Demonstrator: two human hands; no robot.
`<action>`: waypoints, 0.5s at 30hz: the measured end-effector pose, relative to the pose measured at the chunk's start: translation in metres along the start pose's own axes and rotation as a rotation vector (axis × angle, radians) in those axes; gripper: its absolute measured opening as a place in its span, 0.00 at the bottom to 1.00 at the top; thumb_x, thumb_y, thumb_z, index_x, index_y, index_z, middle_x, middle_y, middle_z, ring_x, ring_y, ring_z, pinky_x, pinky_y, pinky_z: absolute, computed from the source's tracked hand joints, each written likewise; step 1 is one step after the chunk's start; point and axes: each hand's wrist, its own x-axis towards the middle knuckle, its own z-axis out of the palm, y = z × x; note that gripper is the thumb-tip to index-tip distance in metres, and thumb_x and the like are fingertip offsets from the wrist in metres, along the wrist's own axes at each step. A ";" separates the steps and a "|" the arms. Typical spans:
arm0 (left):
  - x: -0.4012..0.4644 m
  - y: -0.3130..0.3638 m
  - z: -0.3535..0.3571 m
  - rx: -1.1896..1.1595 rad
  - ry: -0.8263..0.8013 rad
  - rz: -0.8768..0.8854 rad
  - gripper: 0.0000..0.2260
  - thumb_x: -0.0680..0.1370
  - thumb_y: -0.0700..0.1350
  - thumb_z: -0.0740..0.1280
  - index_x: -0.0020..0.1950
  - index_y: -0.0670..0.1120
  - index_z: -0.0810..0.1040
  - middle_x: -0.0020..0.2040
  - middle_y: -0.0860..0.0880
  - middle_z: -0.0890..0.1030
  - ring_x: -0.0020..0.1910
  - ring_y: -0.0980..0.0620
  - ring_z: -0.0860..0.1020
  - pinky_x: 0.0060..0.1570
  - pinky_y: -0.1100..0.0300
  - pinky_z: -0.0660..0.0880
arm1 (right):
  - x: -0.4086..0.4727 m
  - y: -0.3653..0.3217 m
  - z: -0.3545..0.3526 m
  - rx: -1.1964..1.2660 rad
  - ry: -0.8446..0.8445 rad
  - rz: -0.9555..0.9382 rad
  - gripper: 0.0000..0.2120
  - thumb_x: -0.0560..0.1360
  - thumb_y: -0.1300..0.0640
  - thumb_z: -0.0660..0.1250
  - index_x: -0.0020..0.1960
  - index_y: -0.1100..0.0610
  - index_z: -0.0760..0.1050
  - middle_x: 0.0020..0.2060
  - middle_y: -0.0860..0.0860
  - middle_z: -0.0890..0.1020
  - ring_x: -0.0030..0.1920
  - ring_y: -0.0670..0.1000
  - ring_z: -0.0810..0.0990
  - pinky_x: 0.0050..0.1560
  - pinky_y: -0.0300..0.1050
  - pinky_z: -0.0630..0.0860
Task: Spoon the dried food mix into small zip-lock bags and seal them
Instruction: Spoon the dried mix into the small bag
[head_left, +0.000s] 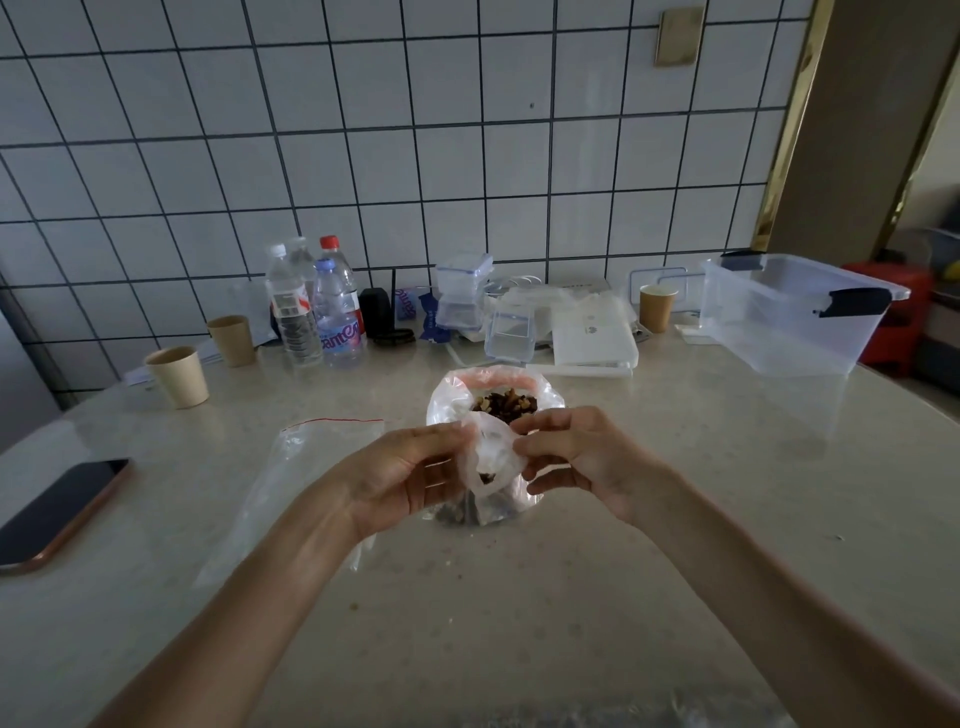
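**Both hands pinch a small bag just in front of the open food bag**

Left hand (410, 480) and right hand (566, 465) meet at the middle of the table (675, 519), each with fingers curled and pinching one side of the small zip-lock bag (491, 467) held between them. The bag hangs roughly upright, its mouth at the top between the two sets of fingertips, and some dark pieces show through its lower part. Whether the zip strip is already pressed closed cannot be told; the plastic is crumpled there.

Directly beyond the hands, touching or just behind the small bag, sits the larger plastic bag of dried food mix (506, 402), its mouth open upward. Both hands are about equally near it.

An empty zip-lock bag (291, 483) with a red strip lies flat to the left, its long axis running from near the left forearm away toward the far left. The left hand is the nearer one. No spoon is visible.

The next move likely turns on the small bag's top edge: sealing means running the fingers sideways along it.
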 end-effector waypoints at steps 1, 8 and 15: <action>-0.001 0.003 0.001 0.060 0.048 0.022 0.16 0.71 0.45 0.79 0.57 0.42 0.87 0.54 0.42 0.87 0.48 0.50 0.85 0.49 0.56 0.83 | -0.001 -0.002 0.001 -0.071 0.048 -0.060 0.10 0.74 0.69 0.74 0.54 0.63 0.83 0.38 0.58 0.86 0.33 0.52 0.84 0.37 0.48 0.84; -0.003 0.010 0.003 0.865 0.629 0.575 0.06 0.75 0.38 0.75 0.41 0.47 0.84 0.36 0.51 0.84 0.31 0.54 0.83 0.34 0.57 0.82 | -0.006 -0.006 0.005 -0.700 0.364 -0.563 0.13 0.69 0.67 0.70 0.48 0.51 0.77 0.27 0.48 0.78 0.29 0.54 0.78 0.32 0.50 0.76; -0.006 0.011 0.010 0.754 0.516 0.347 0.07 0.81 0.48 0.69 0.50 0.45 0.78 0.45 0.45 0.83 0.35 0.50 0.86 0.36 0.51 0.84 | -0.004 -0.008 0.004 -0.401 0.204 -0.075 0.04 0.79 0.63 0.65 0.48 0.62 0.78 0.27 0.52 0.80 0.26 0.54 0.82 0.28 0.47 0.81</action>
